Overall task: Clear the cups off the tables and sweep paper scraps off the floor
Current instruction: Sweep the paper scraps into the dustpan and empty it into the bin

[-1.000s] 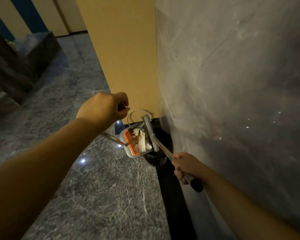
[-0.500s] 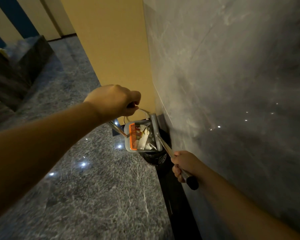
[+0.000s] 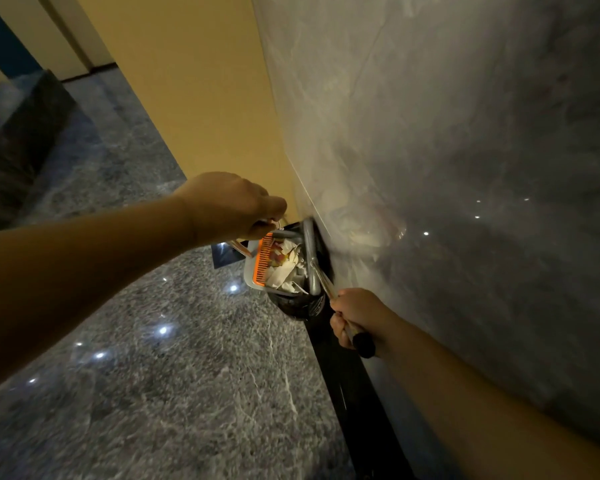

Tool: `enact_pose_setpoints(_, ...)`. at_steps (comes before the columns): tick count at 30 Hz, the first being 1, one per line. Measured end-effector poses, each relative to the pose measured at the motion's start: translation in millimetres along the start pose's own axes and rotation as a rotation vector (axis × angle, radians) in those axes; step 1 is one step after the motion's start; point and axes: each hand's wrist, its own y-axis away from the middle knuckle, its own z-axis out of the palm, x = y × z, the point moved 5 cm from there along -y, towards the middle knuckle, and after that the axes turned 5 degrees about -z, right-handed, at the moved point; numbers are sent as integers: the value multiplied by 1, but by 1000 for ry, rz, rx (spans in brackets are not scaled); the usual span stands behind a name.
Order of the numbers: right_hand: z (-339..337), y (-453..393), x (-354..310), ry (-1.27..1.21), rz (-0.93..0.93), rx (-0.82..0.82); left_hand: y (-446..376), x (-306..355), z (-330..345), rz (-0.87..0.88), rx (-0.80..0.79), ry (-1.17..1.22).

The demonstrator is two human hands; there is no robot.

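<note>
Holding the dustpan (image 3: 274, 268) of paper scraps (image 3: 288, 268) at frame centre, I log my left hand (image 3: 229, 206) gripping its handle above, right hand (image 3: 355, 315) curled round the broom handle (image 3: 326, 284) lower right, black bin (image 3: 297, 304) directly beneath.

A polished grey marble floor (image 3: 174, 393), veined in white and dotted with reflected ceiling lights, runs up to a black skirting strip (image 3: 357, 393) along a grey marble wall. A dark round bin (image 3: 297, 304) stands on the floor against that strip. A dark block (image 3: 21, 140) sits farther back at left.
</note>
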Motion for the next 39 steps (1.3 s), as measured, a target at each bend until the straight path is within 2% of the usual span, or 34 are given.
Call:
enact_pose_setpoints(3,-1,-2,3,-52,40,-6,1,-4,0,22,16,-46)
enact_pose_setpoints(8,-3,-3,5,-111,104,-22,-4,-2,10,88,-68,-164)
enact_pose_setpoints(11,-3,-6,4,-109,104,-15,-9,-6,4,80,-17,-127)
enact_pose_setpoints(14,-4,-7,6,-110,110,-11,-13,8,11,148,-82,-154)
enact_pose_setpoints(17,-5,-8,7,-130,105,-19,-17,4,5,142,-35,-163)
enact_pose_setpoints(21,-3,-8,7,-118,103,-28,-14,3,4,166,-64,-183)
enact_pose_setpoints(31,-2,0,4,-124,127,11,-8,-4,-7,96,-5,-147)
enact_pose_setpoints(34,-1,0,3,-155,131,-23,-5,12,1,176,-42,-147)
enact_pose_setpoints(39,1,1,-12,17,-73,72,-5,3,-7,91,-6,-140)
